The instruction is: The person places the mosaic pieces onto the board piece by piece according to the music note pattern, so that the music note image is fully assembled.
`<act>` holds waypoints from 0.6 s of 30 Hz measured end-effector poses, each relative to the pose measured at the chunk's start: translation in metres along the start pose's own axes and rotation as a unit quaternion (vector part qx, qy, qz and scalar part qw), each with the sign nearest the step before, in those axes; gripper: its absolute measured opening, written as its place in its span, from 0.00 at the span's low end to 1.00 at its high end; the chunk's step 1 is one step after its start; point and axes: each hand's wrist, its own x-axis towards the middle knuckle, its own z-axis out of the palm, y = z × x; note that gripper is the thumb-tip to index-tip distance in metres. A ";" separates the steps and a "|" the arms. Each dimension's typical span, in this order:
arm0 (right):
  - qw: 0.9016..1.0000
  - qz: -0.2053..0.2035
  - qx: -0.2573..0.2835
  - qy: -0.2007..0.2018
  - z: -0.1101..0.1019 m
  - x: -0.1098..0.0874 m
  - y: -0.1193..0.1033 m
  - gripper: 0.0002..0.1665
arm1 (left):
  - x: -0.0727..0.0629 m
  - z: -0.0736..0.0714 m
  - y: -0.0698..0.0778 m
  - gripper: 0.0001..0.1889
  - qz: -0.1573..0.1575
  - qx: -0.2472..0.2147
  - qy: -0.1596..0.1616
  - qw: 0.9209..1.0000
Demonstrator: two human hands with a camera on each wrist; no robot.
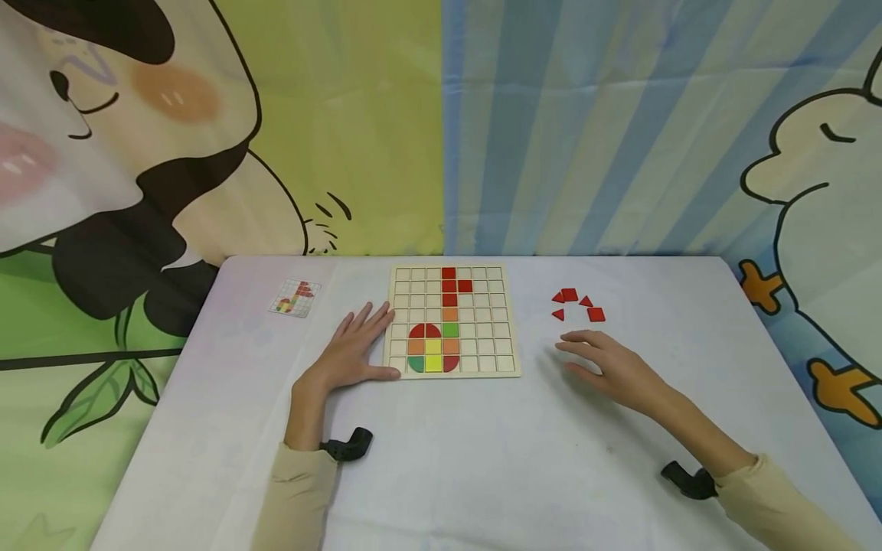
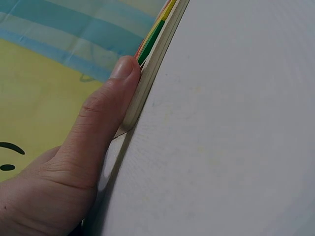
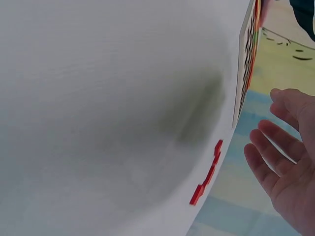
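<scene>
A pale wooden grid board (image 1: 482,337) lies mid-table with coloured pieces set in its cells. Red squares (image 1: 449,286) run down from its top edge, above orange, green, yellow and rounded pieces (image 1: 432,347). My left hand (image 1: 353,348) rests spread at the board's left side, fingertips and thumb on its edge; in the left wrist view the thumb (image 2: 101,108) lies along the rim. To the right of the board, my right hand (image 1: 613,370) hovers over the table holding nothing, fingers loosely bent. Just beyond its fingertips lie several loose red squares and triangles (image 1: 569,295).
A small pattern card (image 1: 295,298) with a coloured picture on a grid lies left of the board. White cloth (image 1: 441,459) covers the table, and a printed cartoon curtain (image 1: 372,115) hangs behind its far edge. A black wrist device (image 1: 350,445) is by each forearm.
</scene>
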 end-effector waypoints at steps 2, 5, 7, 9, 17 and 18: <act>1.000 0.015 0.001 0.000 -0.001 -0.005 0.004 0.28 | 0.000 0.000 0.000 0.61 -0.001 0.000 0.000 1.000; 0.999 0.038 0.006 -0.016 -0.003 -0.008 0.012 0.28 | 0.000 0.000 0.000 0.61 0.000 0.000 0.001 1.000; 0.997 0.061 0.016 -0.035 -0.004 -0.007 0.020 0.29 | 0.000 0.000 0.000 0.60 0.001 0.002 0.002 1.000; 0.993 0.096 0.026 -0.060 -0.006 -0.004 0.029 0.33 | 0.000 0.000 -0.001 0.60 0.001 0.003 0.003 1.000; 0.979 0.156 0.008 -0.128 -0.007 0.005 0.059 0.31 | 0.000 0.000 0.000 0.61 -0.003 0.003 0.000 1.000; 0.982 0.143 0.002 -0.123 -0.006 0.005 0.061 0.27 | 0.000 0.000 0.000 0.61 -0.004 0.004 0.000 1.000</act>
